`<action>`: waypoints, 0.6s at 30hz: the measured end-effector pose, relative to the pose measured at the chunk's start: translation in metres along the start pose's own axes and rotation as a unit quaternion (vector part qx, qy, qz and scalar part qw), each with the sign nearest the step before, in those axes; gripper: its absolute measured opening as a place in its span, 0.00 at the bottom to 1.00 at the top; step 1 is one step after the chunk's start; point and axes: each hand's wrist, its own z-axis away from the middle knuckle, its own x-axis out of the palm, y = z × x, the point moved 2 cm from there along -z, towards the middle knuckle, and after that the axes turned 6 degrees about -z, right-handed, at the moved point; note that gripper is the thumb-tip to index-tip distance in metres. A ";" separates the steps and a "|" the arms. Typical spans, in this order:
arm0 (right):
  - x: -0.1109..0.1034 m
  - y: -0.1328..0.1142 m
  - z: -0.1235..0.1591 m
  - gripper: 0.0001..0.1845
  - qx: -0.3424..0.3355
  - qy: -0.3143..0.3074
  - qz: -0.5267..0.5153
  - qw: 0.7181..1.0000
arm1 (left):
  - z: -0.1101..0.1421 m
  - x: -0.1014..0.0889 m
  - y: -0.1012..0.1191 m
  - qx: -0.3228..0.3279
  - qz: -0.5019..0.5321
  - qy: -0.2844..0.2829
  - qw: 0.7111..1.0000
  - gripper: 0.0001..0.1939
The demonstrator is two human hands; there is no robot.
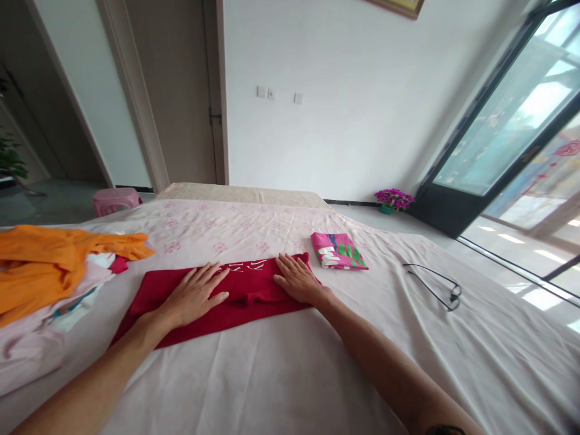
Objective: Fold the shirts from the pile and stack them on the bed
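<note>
A dark red garment with white lettering point(254, 297) lies folded into a long strip on the pale bed sheet. My left hand point(194, 294) rests flat on its left half, fingers spread toward the lettering. On the right end of the garment lies my right hand point(296, 279), palm down with the fingers stretched out. A small raised crease shows in the red cloth between the two hands. Just beyond my right hand sits a pink garment folded into a square point(339, 251), with white and green print on it.
Loose clothes, an orange shirt point(49, 260) on top, are heaped at the left. A pair of eyeglasses point(446, 293) lies open on the sheet point(281, 374) at the right. Past the bed stand a pink stool point(116, 199) and a pot of purple flowers point(393, 199).
</note>
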 end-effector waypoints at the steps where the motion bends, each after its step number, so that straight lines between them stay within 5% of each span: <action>1: -0.001 0.007 0.001 0.34 0.012 0.002 0.003 1.000 | 0.002 0.000 -0.003 -0.005 -0.003 0.002 1.000 0.35; 11: -0.010 0.028 0.002 0.33 0.052 -0.034 0.020 0.998 | 0.048 -0.002 -0.046 -0.068 -0.027 -0.001 0.997 0.40; 15: -0.025 0.006 -0.008 0.34 0.114 -0.034 0.017 0.993 | 0.058 -0.002 -0.050 -0.101 -0.037 -0.004 0.994 0.39; 18: -0.030 -0.033 -0.014 0.35 0.067 -0.008 -0.025 0.997 | 0.059 0.000 -0.050 -0.105 -0.051 0.002 0.993 0.38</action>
